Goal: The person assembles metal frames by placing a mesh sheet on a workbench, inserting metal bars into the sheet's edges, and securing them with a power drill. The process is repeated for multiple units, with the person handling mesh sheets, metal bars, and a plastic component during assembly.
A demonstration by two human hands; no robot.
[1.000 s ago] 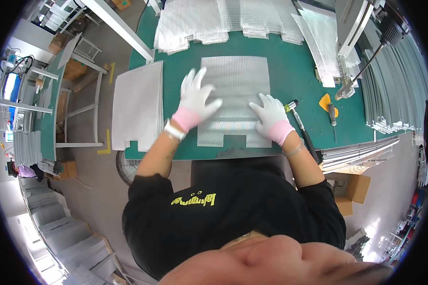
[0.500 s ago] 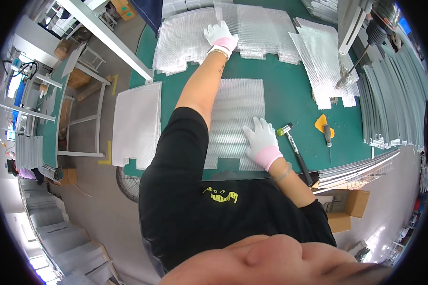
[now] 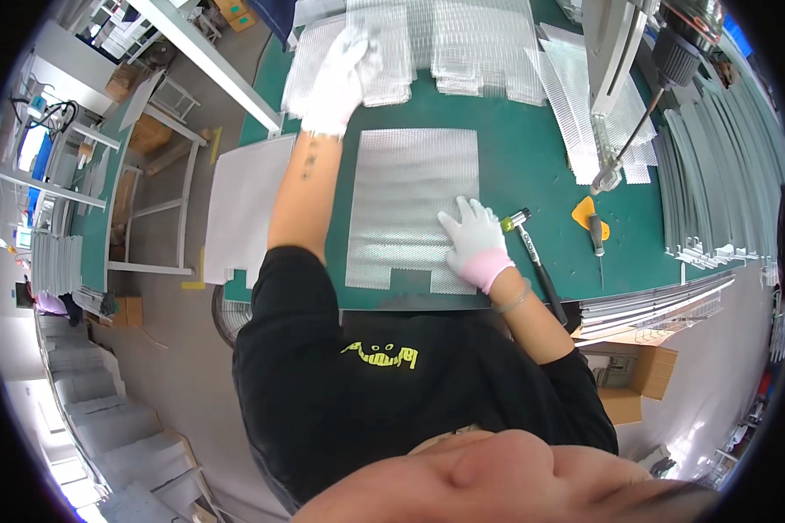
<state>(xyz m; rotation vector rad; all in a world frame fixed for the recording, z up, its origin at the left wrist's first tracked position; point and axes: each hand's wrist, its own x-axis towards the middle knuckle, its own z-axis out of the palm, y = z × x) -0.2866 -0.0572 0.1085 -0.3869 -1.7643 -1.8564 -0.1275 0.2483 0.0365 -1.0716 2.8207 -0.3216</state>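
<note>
My right hand [image 3: 475, 240], in a white glove with a pink cuff, lies open on the right edge of a silvery mesh sheet [image 3: 410, 200]. The sheet rests flat on the green tabletop, a notch in its near edge. My left hand [image 3: 342, 83], gloved likewise, reaches to the far left over a pile of mesh sheets [image 3: 392, 78]. Motion smears its fingers, so I cannot tell whether they grip a sheet. More overlapping mesh sheets [image 3: 488, 52] lie at the back. Beside my right hand is a green-and-black-headed hammer [image 3: 536, 257].
A screwdriver [image 3: 596, 234] lies over a yellow piece [image 3: 582, 212] on the right. Behind it stands a power driver [image 3: 672, 61] with a long bit. Grey strips [image 3: 715, 174] are stacked at the right edge. A pale notched sheet [image 3: 244, 200] lies left, near a white post [image 3: 201, 61].
My left hand has moved left across the far mesh sheets, uncovering more of the middle sheet. The far sheets look shifted, with a gap between piles. My right hand stays on the middle sheet.
</note>
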